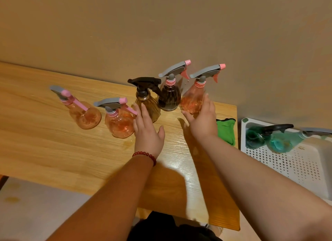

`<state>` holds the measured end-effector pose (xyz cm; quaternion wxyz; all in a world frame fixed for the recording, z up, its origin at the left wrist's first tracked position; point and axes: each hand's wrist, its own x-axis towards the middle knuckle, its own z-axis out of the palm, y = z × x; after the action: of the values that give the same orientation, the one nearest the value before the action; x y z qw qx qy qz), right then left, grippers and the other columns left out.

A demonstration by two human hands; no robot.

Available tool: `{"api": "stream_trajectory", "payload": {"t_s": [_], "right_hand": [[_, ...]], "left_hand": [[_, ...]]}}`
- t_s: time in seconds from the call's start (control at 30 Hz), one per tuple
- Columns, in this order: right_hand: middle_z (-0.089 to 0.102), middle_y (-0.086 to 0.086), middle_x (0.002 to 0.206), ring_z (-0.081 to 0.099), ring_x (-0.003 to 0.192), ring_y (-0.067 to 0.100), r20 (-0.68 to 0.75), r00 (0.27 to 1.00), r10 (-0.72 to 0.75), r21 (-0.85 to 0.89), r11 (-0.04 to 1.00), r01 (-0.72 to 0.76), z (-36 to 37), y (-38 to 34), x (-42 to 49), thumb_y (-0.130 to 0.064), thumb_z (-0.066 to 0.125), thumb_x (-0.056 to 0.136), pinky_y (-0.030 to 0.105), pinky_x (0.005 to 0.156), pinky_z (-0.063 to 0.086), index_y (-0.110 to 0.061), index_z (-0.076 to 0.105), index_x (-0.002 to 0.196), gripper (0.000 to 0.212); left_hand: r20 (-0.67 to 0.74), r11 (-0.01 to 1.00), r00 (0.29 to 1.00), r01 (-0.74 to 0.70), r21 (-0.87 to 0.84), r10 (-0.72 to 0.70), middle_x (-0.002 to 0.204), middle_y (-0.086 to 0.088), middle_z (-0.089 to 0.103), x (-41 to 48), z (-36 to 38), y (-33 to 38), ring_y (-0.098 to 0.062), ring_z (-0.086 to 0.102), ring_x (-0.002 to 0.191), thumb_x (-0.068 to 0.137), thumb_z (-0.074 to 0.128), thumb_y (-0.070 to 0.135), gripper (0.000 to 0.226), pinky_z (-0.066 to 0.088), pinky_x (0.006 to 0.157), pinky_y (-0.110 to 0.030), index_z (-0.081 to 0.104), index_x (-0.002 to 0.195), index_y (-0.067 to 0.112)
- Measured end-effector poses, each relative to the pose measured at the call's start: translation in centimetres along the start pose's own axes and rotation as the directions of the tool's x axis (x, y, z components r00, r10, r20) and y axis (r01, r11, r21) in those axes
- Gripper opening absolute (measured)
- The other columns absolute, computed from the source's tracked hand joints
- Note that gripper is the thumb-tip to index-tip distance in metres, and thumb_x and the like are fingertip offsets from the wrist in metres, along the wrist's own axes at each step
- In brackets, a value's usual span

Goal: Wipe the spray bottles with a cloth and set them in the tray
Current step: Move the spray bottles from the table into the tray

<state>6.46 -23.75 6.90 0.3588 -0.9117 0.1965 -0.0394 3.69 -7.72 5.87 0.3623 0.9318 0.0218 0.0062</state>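
Note:
Several spray bottles stand on the wooden table (53, 151). Two pink ones (84, 113) (118, 122) are at the left, an amber bottle with a black head (145, 100) stands mid-table, a dark bottle (169, 97) is behind it, and an orange-pink bottle (193, 98) is at the right. My right hand (201, 120) has straight fingers touching the orange-pink bottle's front. My left hand (147, 133), with a red bead bracelet, reaches flat toward the amber bottle. A green cloth (226, 131) lies at the table's right edge. Two green bottles (255, 136) (282, 142) lie in the white perforated tray (287, 168).
A beige wall rises right behind the bottles. The tray sits off the table's right edge, lower than the tabletop. A pale floor shows at the lower left. The table's front half in front of the bottles holds only my forearms.

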Motion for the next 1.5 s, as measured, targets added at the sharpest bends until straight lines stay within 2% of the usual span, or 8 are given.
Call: {"api": "stream_trajectory", "payload": {"t_s": [0.3, 0.4, 0.5, 0.63, 0.83, 1.03, 1.2, 1.5], "right_hand": [[0.026, 0.004, 0.153, 0.029, 0.14, 0.023, -0.063, 0.996, 0.064, 0.139, 0.989, -0.054, 1.7, 0.3, 1.8, -0.039, 0.071, 0.084, 0.039, 0.107, 0.036, -0.021, 0.011, 0.153, 0.093], [0.032, 0.006, 0.141, 0.041, 0.128, 0.023, -0.086, 0.993, 0.079, 0.141, 0.988, -0.066, 2.0, 0.2, 2.2, -0.039, 0.073, 0.082, 0.034, 0.1, 0.042, -0.02, 0.025, 0.147, 0.084], [0.037, 0.005, 0.139, 0.045, 0.124, 0.021, -0.087, 0.992, 0.091, 0.194, 0.978, -0.073, 2.0, 0.4, 2.4, -0.035, 0.073, 0.082, 0.025, 0.09, 0.037, -0.019, 0.031, 0.143, 0.075], [0.044, 0.003, 0.138, 0.046, 0.123, 0.019, -0.084, 0.993, 0.08, 0.25, 0.967, -0.057, 2.1, 0.9, 2.3, -0.033, 0.073, 0.083, 0.024, 0.091, 0.036, -0.021, 0.034, 0.141, 0.072], [0.045, 0.003, 0.138, 0.046, 0.123, 0.018, -0.081, 0.996, 0.048, 0.251, 0.968, -0.026, 1.9, 1.6, 1.4, -0.033, 0.074, 0.081, 0.026, 0.096, 0.04, -0.02, 0.037, 0.14, 0.071], [0.043, 0.004, 0.139, 0.042, 0.126, 0.017, -0.054, 0.999, 0.005, 0.243, 0.97, 0.008, 1.7, 2.5, 0.1, -0.037, 0.077, 0.078, 0.025, 0.1, 0.039, -0.018, 0.038, 0.14, 0.076], [0.051, 0.001, 0.132, 0.049, 0.108, 0.009, 0.004, 1.0, -0.003, 0.279, 0.96, 0.002, 1.6, 2.5, -0.1, -0.035, 0.078, 0.077, 0.02, 0.086, 0.04, -0.022, 0.036, 0.137, 0.074], [0.055, -0.003, 0.13, 0.05, 0.103, 0.005, -0.044, 0.998, 0.046, 0.329, 0.944, -0.029, -1.3, 3.8, -1.1, -0.034, 0.077, 0.079, 0.02, 0.087, 0.043, -0.026, 0.035, 0.14, 0.074]], "left_hand": [[-0.172, 0.993, 0.978, 0.106, -0.053, -0.114, 0.156, -0.019, 0.012, 2.2, 1.9, 0.0, -0.035, 0.015, 0.144, 0.09, 0.062, 0.019, 0.085, 0.031, 0.113, -0.049, 0.005, 0.152, 0.002], [-0.211, 0.991, 0.969, 0.118, -0.055, -0.128, 0.154, -0.02, 0.015, 2.4, 2.3, 0.0, -0.037, 0.018, 0.143, 0.089, 0.065, 0.019, 0.084, 0.032, 0.112, -0.051, 0.011, 0.152, 0.003], [-0.248, 0.991, 0.96, 0.113, -0.074, -0.128, 0.157, -0.02, 0.015, 2.4, 2.6, 0.3, -0.038, 0.017, 0.144, 0.088, 0.067, 0.018, 0.083, 0.029, 0.113, -0.053, 0.014, 0.15, 0.001], [-0.273, 0.984, 0.946, 0.155, -0.083, -0.172, 0.144, -0.024, 0.035, 2.6, 2.4, 0.7, -0.038, 0.032, 0.132, 0.088, 0.067, 0.019, 0.084, 0.029, 0.113, -0.051, 0.014, 0.149, -0.002], [-0.226, 0.966, 0.944, 0.206, -0.159, -0.239, 0.136, -0.017, 0.032, 2.5, 2.0, 1.1, -0.031, 0.045, 0.123, 0.088, 0.068, 0.025, 0.081, 0.038, 0.105, -0.035, 0.019, 0.151, 0.01], [-0.185, 0.964, 0.966, 0.134, -0.231, -0.179, 0.146, -0.01, 0.038, 1.7, 2.3, -0.2, -0.025, 0.026, 0.138, 0.081, 0.075, 0.029, 0.083, 0.029, 0.113, -0.039, 0.028, 0.146, 0.008], [-0.098, 0.966, 0.982, 0.137, -0.219, -0.161, 0.154, -0.007, 0.025, 1.7, 2.5, -0.7, -0.022, 0.02, 0.143, 0.079, 0.075, 0.039, 0.091, 0.024, 0.114, -0.034, 0.022, 0.149, 0.013], [-0.07, 0.964, 0.986, 0.134, -0.23, -0.153, 0.15, -0.001, 0.034, 0.1, 2.8, 1.8, -0.015, 0.03, 0.138, 0.08, 0.075, 0.04, 0.088, 0.023, 0.103, -0.019, 0.026, 0.149, 0.017]]}}
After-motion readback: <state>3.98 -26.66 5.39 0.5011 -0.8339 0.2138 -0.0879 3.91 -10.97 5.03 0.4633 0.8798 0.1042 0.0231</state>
